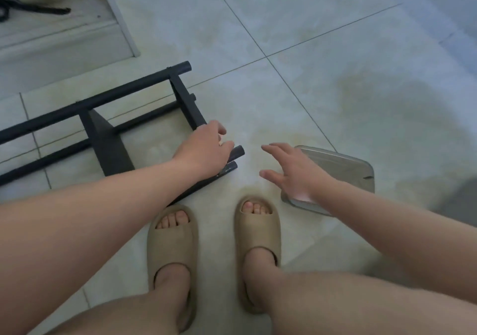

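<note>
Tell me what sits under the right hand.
A flat grey slab with rounded corners lies on the tiled floor below the right hand. Its near left part is covered by the wrist and forearm.

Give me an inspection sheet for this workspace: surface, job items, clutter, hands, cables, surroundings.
Surface: pale tiled floor, yellowish stains, dark grout lines.
Job's things: black metal frame lying on the floor.
Clutter: grey flat square item on the floor beside the right foot; kind unclear.
Grippers: left hand grips the frame's near end; right hand open, fingers spread, holds nothing.
Cables: black strap or cord at top left; which, unclear.
Surroundings: beige slippers on both feet; white panel edge top left.
</note>
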Demonstrator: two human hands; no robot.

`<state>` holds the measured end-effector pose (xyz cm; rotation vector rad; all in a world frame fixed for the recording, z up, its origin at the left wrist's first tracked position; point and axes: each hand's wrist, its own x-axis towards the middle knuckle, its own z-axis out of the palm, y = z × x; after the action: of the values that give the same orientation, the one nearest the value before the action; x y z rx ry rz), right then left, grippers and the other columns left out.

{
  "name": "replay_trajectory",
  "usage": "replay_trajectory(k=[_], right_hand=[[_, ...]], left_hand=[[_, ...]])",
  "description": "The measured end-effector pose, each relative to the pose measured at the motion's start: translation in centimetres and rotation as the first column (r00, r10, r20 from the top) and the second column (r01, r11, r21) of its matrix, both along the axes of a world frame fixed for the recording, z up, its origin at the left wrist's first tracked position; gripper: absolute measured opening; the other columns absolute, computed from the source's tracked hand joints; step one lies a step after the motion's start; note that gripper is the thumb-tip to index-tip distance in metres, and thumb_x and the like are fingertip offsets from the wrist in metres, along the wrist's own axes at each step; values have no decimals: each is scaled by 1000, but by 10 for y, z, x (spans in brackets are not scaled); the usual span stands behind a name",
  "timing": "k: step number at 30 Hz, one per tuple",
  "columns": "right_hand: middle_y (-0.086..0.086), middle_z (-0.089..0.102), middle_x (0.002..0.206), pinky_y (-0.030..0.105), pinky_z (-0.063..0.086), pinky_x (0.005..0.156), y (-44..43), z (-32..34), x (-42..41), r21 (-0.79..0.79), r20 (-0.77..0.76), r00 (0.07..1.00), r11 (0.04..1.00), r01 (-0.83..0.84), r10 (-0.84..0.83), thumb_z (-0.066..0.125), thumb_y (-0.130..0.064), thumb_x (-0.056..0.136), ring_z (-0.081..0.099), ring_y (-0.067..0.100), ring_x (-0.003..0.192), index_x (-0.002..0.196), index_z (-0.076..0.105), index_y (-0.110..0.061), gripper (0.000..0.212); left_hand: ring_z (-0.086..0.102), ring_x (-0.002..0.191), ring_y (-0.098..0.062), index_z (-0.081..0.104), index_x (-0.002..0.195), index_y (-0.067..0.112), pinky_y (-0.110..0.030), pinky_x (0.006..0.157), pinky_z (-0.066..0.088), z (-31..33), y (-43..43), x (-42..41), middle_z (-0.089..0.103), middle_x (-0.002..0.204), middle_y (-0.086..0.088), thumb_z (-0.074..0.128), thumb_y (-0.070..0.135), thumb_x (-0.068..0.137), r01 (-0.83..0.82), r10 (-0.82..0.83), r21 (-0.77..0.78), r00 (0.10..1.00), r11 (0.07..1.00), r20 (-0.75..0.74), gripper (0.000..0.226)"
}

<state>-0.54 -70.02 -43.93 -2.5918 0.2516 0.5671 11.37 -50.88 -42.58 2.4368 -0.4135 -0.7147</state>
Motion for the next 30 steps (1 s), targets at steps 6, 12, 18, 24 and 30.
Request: replay_trajectory(k=[6, 12, 18, 24, 30], right_hand=[[6, 50, 145, 41, 35, 111, -64, 4, -70, -131, 9, 996, 987, 89, -89, 56, -34, 102, 43, 30, 136, 149, 46, -19, 50], [6, 58, 137, 36, 41, 106, -108, -41, -92, -93, -102, 974, 976, 195, -204, 54, -28, 103, 53, 28, 127, 140, 55, -16, 39], [8, 70, 121, 35, 48, 98, -112, -100, -68, -17, -183, 949, 966, 257, -255, 60, -17, 97, 63, 28, 114, 127, 67, -14, 31], [9, 67, 122, 35, 48, 93, -116, -139, -62, -32, -248, 948, 980, 197, -199, 66, -14, 89, 61, 30, 115, 119, 67, -13, 30], [10, 63, 112, 33, 39, 74, -111, -153, -53, -48, -220, 968, 992, 115, -123, 72, -27, 88, 59, 31, 105, 105, 59, -15, 24]], left_hand=[[54, 108, -20, 54, 122, 24, -28, 86, 38, 23, -64, -32, 61, 127, 1, 53, 39, 100, 414, -396, 81, 901, 907, -178, 27], [48, 132, -33, 28, 151, 11, -31, 93, 38, -17, -114, -61, 47, 148, -13, 48, 38, 104, 478, -392, 180, 843, 860, -367, 58], [69, 86, -29, 45, 136, 21, -38, 69, 56, -69, -128, -87, 70, 109, -11, 52, 28, 102, 303, -274, -16, 838, 953, -471, 36], [63, 57, -9, 54, 105, 25, -13, 40, 39, -90, -129, -89, 71, 82, -6, 54, 14, 101, 139, -206, -164, 817, 977, -539, 11], [70, 66, -14, 55, 107, 30, -32, 60, 53, -100, -127, -84, 75, 86, -6, 56, 21, 100, 150, -211, -156, 816, 976, -537, 12]])
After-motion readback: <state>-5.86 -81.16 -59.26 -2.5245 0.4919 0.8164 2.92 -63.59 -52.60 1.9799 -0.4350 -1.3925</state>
